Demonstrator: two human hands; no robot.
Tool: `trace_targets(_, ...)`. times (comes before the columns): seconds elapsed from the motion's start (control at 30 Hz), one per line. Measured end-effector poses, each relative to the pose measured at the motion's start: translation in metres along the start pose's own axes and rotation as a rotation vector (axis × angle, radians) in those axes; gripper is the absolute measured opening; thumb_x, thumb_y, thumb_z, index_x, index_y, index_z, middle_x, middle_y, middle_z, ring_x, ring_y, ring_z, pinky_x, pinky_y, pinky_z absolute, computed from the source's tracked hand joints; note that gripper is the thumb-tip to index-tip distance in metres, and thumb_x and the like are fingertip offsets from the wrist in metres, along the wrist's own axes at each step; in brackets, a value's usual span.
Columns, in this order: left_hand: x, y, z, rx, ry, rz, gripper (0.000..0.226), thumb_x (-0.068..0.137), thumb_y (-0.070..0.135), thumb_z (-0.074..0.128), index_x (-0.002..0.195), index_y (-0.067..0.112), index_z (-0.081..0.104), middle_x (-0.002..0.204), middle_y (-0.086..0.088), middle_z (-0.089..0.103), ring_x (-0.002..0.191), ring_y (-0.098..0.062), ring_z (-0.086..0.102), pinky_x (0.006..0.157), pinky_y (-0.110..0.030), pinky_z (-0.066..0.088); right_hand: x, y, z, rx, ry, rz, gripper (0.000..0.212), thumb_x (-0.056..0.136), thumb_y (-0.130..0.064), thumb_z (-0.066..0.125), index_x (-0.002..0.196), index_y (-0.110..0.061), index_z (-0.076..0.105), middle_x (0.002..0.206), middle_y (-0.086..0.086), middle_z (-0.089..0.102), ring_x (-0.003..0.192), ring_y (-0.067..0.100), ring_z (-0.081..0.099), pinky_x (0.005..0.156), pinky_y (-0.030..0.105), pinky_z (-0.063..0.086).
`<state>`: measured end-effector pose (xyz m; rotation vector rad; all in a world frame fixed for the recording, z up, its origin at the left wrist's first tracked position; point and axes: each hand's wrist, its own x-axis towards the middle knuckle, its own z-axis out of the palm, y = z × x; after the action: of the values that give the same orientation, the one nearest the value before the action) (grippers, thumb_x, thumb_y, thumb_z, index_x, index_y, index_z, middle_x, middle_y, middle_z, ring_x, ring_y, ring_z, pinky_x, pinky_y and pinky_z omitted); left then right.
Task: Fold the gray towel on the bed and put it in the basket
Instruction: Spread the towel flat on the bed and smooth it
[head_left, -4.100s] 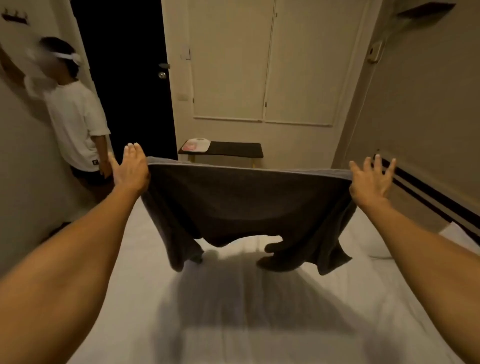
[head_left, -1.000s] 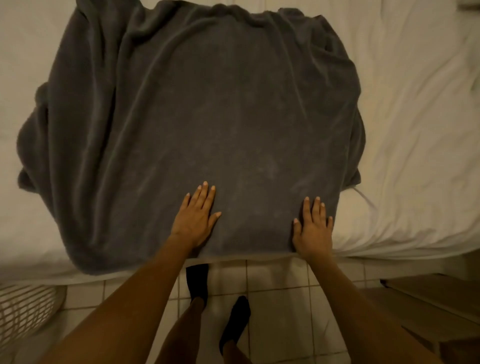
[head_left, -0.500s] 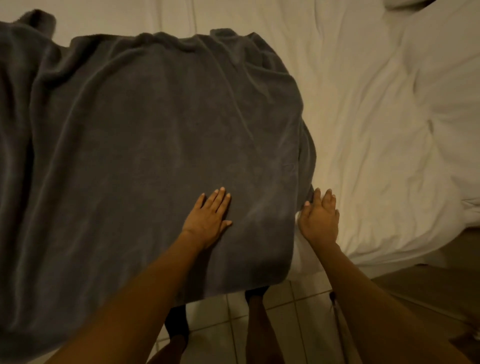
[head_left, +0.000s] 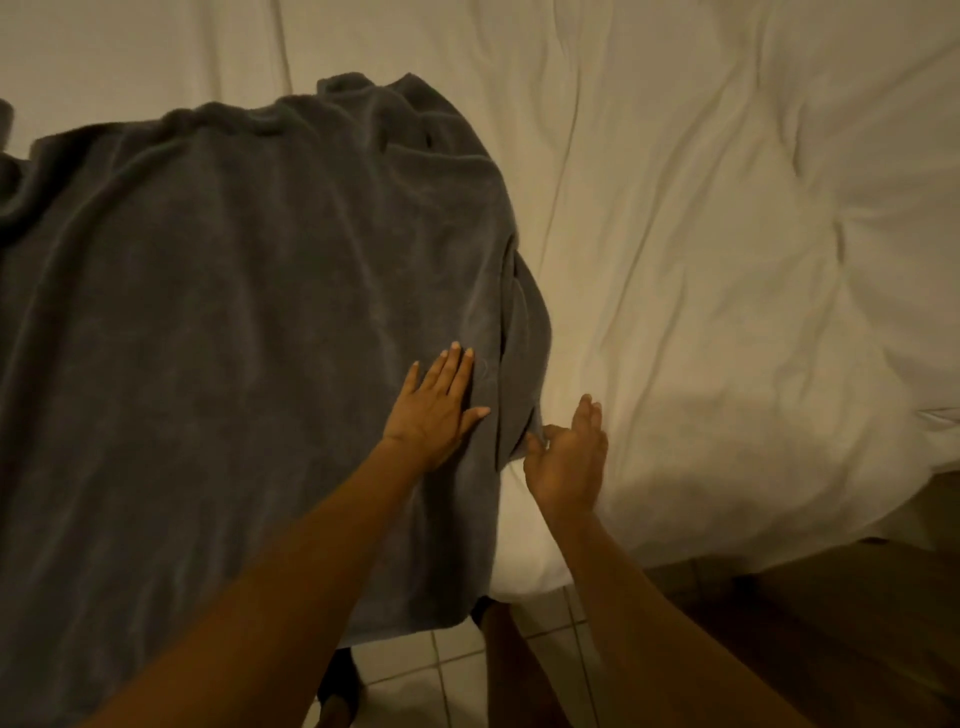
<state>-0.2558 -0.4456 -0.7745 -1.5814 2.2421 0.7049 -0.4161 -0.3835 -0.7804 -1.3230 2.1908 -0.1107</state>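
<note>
Gray towel (head_left: 249, 332) spread on bed (head_left: 701, 249), long axis left-right; right hand (head_left: 566, 457), grip open, at its near-right edge; left hand (head_left: 436, 405) flat on cloth.

Head camera looks steeply down, close over the bed (head_left: 727, 260).
</note>
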Motion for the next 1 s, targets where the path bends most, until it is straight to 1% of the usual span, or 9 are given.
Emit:
trace_targets(0.13,0.028,0.030,-0.016,0.004,0.068,0.036,0.075,0.098,0.054,0.022,0.151,0.014,-0.012,0.161,-0.007,-0.010,0.149,-0.021,-0.003,0.120,-0.043,0.000,0.004,0.014,-0.017,0.017,0.065,-0.001,0.021,0.091,-0.020,0.056,0.088,-0.009,0.073,0.158,0.008,0.017,0.146,0.026,0.009,0.119,0.040,0.008)
trace_targets(0.33,0.056,0.063,-0.030,0.143,0.083,0.120,0.068,0.100,0.049,0.021,0.152,0.015,-0.008,0.161,-0.006,-0.010,0.149,-0.020,-0.004,0.122,-0.043,0.004,0.010,0.040,-0.051,0.045,0.140,0.019,0.019,0.089,-0.020,0.057,0.089,-0.011,0.074,0.157,0.009,0.021,0.146,0.027,0.012,0.117,0.040,0.009)
trace_targets(0.47,0.071,0.078,-0.035,0.212,0.049,0.200,0.066,0.101,0.046,0.021,0.152,0.014,-0.006,0.161,-0.007,-0.009,0.149,-0.021,-0.004,0.121,-0.043,0.003,0.011,0.065,-0.076,0.072,0.223,0.095,0.018,0.086,-0.016,0.059,0.080,-0.008,0.073,0.154,0.012,0.027,0.144,0.029,0.019,0.117,0.045,0.015)
trace_targets(0.53,0.076,0.087,-0.039,0.229,0.044,0.224,0.066,0.101,0.047,0.022,0.152,0.013,-0.004,0.161,-0.008,-0.007,0.149,-0.022,-0.003,0.121,-0.044,0.001,0.009,0.076,-0.094,0.097,0.321,0.179,0.019,0.084,-0.013,0.060,0.092,-0.001,0.072,0.151,0.016,0.031,0.140,0.035,0.026,0.112,0.052,0.025)
trace_targets(0.6,0.081,0.098,-0.043,0.267,0.045,0.253,0.067,0.101,0.047,0.021,0.152,0.013,-0.003,0.161,-0.010,-0.008,0.149,-0.023,-0.003,0.120,-0.045,0.001,0.010,0.095,-0.109,0.107,0.381,0.262,0.032,0.084,-0.013,0.060,0.108,0.007,0.065,0.149,0.019,0.034,0.137,0.038,0.030,0.108,0.055,0.030)
trace_targets(0.7,0.089,0.113,-0.051,0.304,0.043,0.307,0.065,0.101,0.046,0.020,0.152,0.013,-0.002,0.161,-0.010,-0.009,0.149,-0.023,-0.003,0.120,-0.045,0.000,0.015,0.125,-0.120,-0.045,0.324,0.302,0.039,0.086,-0.033,0.051,0.099,-0.003,0.071,0.153,0.009,0.030,0.141,0.027,0.024,0.112,0.048,0.027)
trace_targets(0.73,0.092,0.117,-0.054,0.318,0.034,0.328,0.063,0.102,0.044,0.019,0.152,0.013,-0.001,0.161,-0.010,-0.010,0.149,-0.023,-0.003,0.120,-0.045,0.001,0.016,0.130,-0.123,-0.059,0.300,0.321,0.040,0.086,-0.036,0.049,0.094,-0.005,0.073,0.154,0.007,0.028,0.142,0.025,0.022,0.113,0.046,0.025)
trace_targets(0.83,0.103,0.128,-0.059,0.380,-0.029,0.394,0.056,0.104,0.039,0.016,0.153,0.014,0.005,0.161,-0.009,-0.009,0.149,-0.022,-0.005,0.120,-0.044,0.000,0.016,0.132,-0.127,-0.089,0.256,0.260,0.029,0.088,-0.026,0.055,0.073,-0.009,0.073,0.156,0.008,0.024,0.144,0.026,0.017,0.114,0.045,0.021)
trace_targets(1.0,0.118,0.137,-0.055,0.450,-0.120,0.477,0.048,0.103,0.023,0.027,0.149,0.013,0.021,0.161,-0.012,0.000,0.149,-0.024,0.000,0.120,-0.045,0.001,0.022,0.126,-0.118,-0.076,0.190,0.258,0.025,0.091,-0.023,0.055,0.082,-0.010,0.074,0.157,0.012,0.018,0.145,0.027,0.012,0.115,0.046,0.019)
